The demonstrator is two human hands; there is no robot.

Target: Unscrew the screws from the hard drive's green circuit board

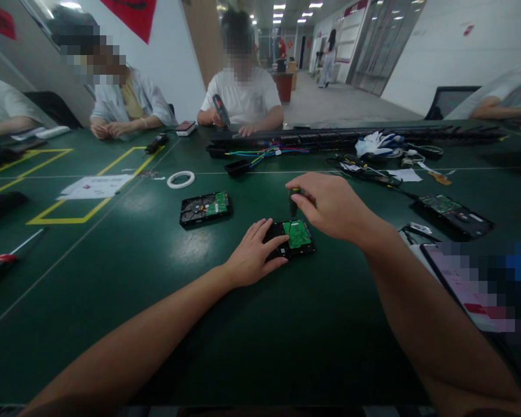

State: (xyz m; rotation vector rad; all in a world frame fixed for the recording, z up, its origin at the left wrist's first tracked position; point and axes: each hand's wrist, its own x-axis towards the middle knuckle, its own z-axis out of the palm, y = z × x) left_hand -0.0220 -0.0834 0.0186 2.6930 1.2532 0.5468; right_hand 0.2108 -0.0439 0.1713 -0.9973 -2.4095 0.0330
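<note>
A hard drive (297,236) lies on the green table in front of me, its green circuit board facing up. My left hand (255,255) grips its left part, thumb along the near edge, other fingers over the top and far side. In my right hand (330,202) is an upright screwdriver (293,204) with a dark handle and some yellow at its top. It stands over the far edge of the board; its tip is too small to make out. To the left, a second hard drive (205,208) lies board up, touched by neither hand.
A white tape roll (181,179) and paper sheets (94,186) lie left. Another hard drive (454,215) and a tablet-like device (469,286) are right. Cables (264,152) and gloves (380,145) line the far side. A red-handled screwdriver (0,267) lies far left. People sit opposite.
</note>
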